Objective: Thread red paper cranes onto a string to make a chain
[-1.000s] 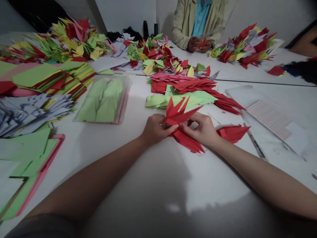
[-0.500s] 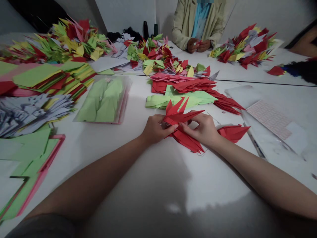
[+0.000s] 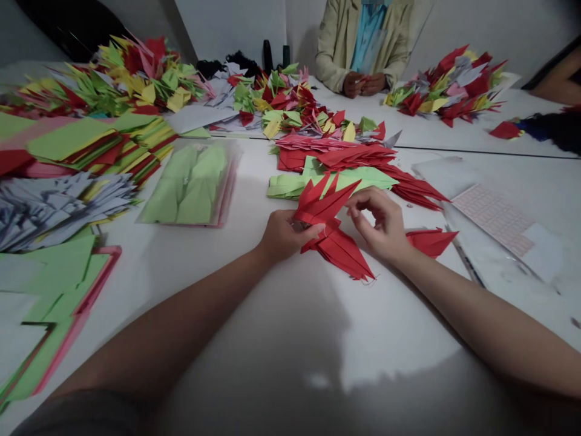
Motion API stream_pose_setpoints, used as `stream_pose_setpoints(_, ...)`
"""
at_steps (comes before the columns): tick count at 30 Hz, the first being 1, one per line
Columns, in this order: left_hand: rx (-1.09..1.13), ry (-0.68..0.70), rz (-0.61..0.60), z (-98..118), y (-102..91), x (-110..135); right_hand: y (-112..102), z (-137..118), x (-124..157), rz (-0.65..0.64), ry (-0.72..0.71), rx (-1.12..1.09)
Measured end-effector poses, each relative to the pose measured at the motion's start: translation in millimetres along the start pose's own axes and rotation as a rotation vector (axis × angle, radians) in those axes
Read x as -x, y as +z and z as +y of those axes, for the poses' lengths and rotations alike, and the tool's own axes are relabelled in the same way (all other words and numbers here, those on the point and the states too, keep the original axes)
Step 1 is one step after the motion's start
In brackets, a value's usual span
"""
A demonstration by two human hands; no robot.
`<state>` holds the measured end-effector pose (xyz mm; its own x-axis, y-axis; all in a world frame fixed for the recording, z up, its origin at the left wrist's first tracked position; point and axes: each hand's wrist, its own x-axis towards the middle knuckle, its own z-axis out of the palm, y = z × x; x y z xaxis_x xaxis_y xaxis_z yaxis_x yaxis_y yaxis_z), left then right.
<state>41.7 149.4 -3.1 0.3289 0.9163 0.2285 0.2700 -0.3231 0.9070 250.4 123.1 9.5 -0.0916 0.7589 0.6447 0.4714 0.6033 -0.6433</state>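
A red folded paper crane (image 3: 323,203) is gripped in my left hand (image 3: 282,236), its pointed ends spread upward and the thumb across its lower side. My right hand (image 3: 384,223) hovers just right of the crane with thumb and forefinger pinched together; what they hold, if anything, is too small to make out. Under the crane, a bundle of folded red paper (image 3: 348,255) lies on the table, with thin thread at its lower tip. Partly behind my right wrist rests another red folded paper piece (image 3: 433,242). Light green folded strips (image 3: 285,186) lie just beyond my hands.
Red folded pieces (image 3: 358,156) lie behind the green ones. A clear packet of green paper (image 3: 193,184) and paper stacks (image 3: 68,145) are on the left. Mixed paper heaps (image 3: 140,75) stand farther back. A plastic sleeve (image 3: 499,218) lies right. Across sits a person (image 3: 336,48), hands together.
My right hand has let go of the crane and moved slightly right and up, fingers pinched. The crane has tilted in my left hand, its right point now angled upward.
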Motion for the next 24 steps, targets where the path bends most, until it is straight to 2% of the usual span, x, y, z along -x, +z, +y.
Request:
stream_pose_setpoints(2,-0.044,0.038,0.007,-0.8,1.0,0.2,4.3,-2.7,2.6,-0.050,-0.050,0.031)
stream_pose_setpoints(4,-0.108,0.088,0.040,-1.6,2.2,0.2,7.6,-4.1,4.9,-0.041,-0.079,0.071)
stream_pose_setpoints(9,-0.194,0.182,0.248,-1.3,2.5,-1.7,10.0,0.8,7.9,0.010,-0.072,0.106)
stream_pose_setpoints(12,-0.194,0.234,0.317,-1.1,0.9,-2.4,9.4,4.3,7.3,0.028,-0.094,0.137)
stream_pose_setpoints(14,-0.208,0.250,0.338,-1.7,0.5,-2.2,8.8,4.6,6.3,0.094,-0.107,0.146)
stream_pose_setpoints(16,-0.220,0.262,0.358,-2.6,0.8,-1.9,8.0,3.4,5.7,0.212,-0.129,0.138)
stream_pose_setpoints(19,-0.216,0.291,0.375,-3.6,2.0,-1.3,6.3,0.9,7.4,0.342,-0.231,0.205)
stream_pose_setpoints(21,-0.220,0.319,0.377,-3.2,2.6,-0.5,5.1,-0.5,10.3,0.285,-0.291,0.317)
stream_pose_setpoints(24,-0.243,0.364,0.373,-0.5,3.3,1.9,3.9,-2.2,14.5,0.106,-0.341,0.448)
